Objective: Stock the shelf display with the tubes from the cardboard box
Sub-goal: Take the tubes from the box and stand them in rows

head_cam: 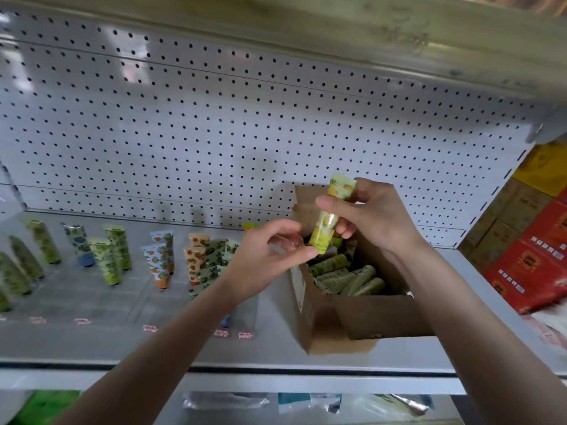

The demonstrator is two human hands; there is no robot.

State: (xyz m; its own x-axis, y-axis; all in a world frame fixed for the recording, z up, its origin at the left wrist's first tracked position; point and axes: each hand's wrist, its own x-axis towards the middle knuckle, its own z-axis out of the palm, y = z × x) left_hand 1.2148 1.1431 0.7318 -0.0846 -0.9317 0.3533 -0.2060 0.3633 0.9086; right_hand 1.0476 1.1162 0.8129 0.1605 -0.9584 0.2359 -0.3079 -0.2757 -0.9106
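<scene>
Stocked rows (113,256) at 9 o'clock; our right hand (377,219) grips a tube (325,228), left hand (270,256) loose-fingered touching it, cardboard box (368,314) far from empty.

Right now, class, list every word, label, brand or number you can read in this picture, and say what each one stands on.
No text here can be read.
Held tube: printed design, lettering too blurred.
Shelved tubes: patterns only, lettering too blurred.
Price tags on the shelf edge: pink marks, too blurred.
Cardboard box: pale label on its left side, too small.
Red cartons: white and gold marks, unreadable.
</scene>
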